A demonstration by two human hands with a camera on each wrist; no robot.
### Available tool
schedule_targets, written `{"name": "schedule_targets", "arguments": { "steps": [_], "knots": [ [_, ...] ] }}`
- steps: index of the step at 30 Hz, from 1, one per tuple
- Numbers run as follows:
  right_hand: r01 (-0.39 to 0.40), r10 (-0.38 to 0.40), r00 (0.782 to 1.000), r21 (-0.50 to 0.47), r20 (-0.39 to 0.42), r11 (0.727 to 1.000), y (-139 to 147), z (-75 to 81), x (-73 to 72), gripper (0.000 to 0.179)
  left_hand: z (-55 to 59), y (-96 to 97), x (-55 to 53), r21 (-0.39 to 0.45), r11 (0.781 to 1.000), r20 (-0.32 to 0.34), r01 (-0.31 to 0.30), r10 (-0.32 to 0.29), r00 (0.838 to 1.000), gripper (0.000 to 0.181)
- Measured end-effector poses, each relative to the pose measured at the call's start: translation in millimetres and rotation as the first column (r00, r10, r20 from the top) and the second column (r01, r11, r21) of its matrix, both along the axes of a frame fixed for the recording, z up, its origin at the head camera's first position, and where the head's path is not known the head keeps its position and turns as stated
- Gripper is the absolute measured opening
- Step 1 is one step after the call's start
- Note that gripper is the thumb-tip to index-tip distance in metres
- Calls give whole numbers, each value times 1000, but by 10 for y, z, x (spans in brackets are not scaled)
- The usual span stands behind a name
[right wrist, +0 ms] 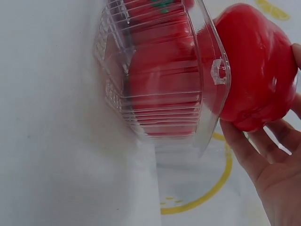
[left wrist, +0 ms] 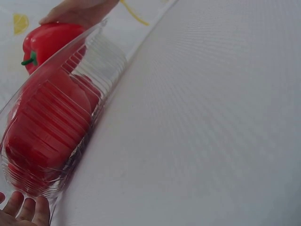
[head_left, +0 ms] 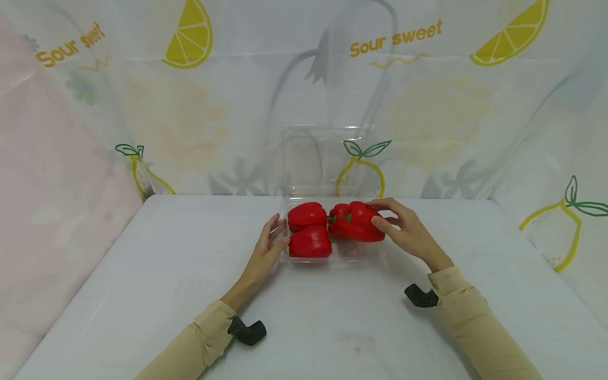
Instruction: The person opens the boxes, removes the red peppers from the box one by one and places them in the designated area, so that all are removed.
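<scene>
Right hand [head_left: 409, 228]: fingers grip raised pepper [head_left: 364, 222].
Left hand [head_left: 267, 245]: fingers relaxed at clamshell [head_left: 351, 252], contact unclear.
Pepper: I judge light, firm, slick; grasp flanks.

Four peppers [head_left: 310, 241]: two by the left hand [head_left: 262, 252], one in the right hand [head_left: 409, 229], one between. One plastic box [head_left: 356, 252] between the hands. Two cameras [head_left: 250, 333], one per wrist. Past the hands, two printed lemon slices [head_left: 193, 41], three printed lemons [head_left: 553, 232].

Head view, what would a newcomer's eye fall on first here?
Probably the bright red pepper in the right hand, over the right part of an open clear container. Two more red peppers lie in its left part. Behind the table, printed yellow lemon slices stand out on the pale backdrop.
</scene>
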State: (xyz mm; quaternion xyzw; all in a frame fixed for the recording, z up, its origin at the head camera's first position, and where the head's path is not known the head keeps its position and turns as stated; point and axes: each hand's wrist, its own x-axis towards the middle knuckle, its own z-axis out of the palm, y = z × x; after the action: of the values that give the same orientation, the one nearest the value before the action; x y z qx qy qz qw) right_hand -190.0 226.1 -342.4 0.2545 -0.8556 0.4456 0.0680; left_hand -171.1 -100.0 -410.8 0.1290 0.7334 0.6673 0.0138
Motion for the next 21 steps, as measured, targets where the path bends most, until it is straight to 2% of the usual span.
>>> {"name": "schedule_targets", "arguments": {
  "steps": [9, 21],
  "knots": [
    [65, -65, 998, -46, 13, 997, 69, -30, -50, 36, 7, 4, -6, -10, 1000, 0, -3, 3, 1000, 65],
    [105, -102, 994, -102, 32, 989, 108, -46, -83, 36, -1, 1, -4, -4, 1000, 13, -7, 7, 1000, 65]
  ]
}}
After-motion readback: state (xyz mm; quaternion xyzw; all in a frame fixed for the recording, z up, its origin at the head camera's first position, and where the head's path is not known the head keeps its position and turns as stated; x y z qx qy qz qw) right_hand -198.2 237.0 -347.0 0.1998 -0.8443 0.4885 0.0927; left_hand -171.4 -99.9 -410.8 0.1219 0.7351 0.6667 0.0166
